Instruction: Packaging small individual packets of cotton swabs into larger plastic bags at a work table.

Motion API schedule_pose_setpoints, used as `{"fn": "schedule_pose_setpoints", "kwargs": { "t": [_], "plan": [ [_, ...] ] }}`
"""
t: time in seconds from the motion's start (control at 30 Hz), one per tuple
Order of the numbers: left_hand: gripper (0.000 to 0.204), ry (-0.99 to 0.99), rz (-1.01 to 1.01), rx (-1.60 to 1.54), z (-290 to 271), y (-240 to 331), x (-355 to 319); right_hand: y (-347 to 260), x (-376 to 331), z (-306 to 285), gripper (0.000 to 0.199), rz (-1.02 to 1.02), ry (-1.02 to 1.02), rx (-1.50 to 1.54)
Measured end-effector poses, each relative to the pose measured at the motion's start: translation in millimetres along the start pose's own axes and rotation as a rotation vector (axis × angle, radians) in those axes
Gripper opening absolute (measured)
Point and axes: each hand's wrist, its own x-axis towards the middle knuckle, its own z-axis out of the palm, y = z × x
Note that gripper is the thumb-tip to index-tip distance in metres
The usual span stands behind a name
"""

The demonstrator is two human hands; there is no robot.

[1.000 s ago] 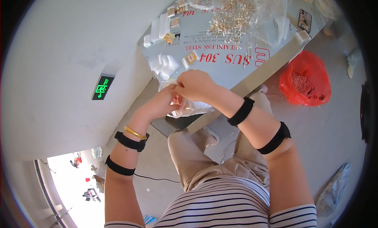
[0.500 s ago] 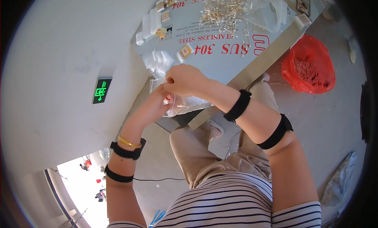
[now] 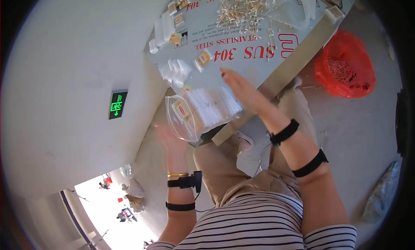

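A clear zip bag [image 3: 216, 105] filled with white packets and yellow-labelled packs lies at the near left corner of the table. My left hand [image 3: 171, 140] is beside the bag's left end, blurred, with fingers apart and nothing in it. To the right of the bag, just above the table, my right hand [image 3: 241, 89] is held edge-on, fingers stretched out and empty. A small pack of cotton swabs with a yellow label [image 3: 202, 60] lies beyond the bag. Next to that pack is a fanned stack of clear plastic sleeves [image 3: 175, 72].
Loose cotton swabs [image 3: 242, 12] are heaped at the table's far side beside clear plastic bags [image 3: 289, 12]. White packets [image 3: 163, 27] and several small packs line the left edge. A red plastic bag [image 3: 346, 66] with scraps sits right of the table. A wall [image 3: 86, 68] rises on the left.
Both hands have come away from the zip bag's opening. My left hand moved down and back, my right hand moved right, and the bag now shows in full.
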Motion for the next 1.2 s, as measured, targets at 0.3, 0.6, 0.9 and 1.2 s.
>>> {"fn": "schedule_pose_setpoints", "kwargs": {
  "t": [0.3, 0.6, 0.9, 1.2],
  "plan": [
    [0.063, 0.000, -0.065, 0.123, 8, -62, 26, 23, 0, 64, 0.085, 0.111, -0.015, -0.133],
    [0.064, -0.025, -0.193, -0.275, 67, -46, 8, 3, -7, 71, 0.083, 0.066, -0.119, -0.287],
    [0.077, 0.003, 0.086, -0.180, 97, -34, 37, -38, -16, 67, 0.064, -0.151, -0.256, -0.264],
    [0.081, 0.094, 0.079, -0.115, 130, -26, 36, -23, -7, 58, 0.055, -0.105, -0.161, -0.087]
  ]
}}
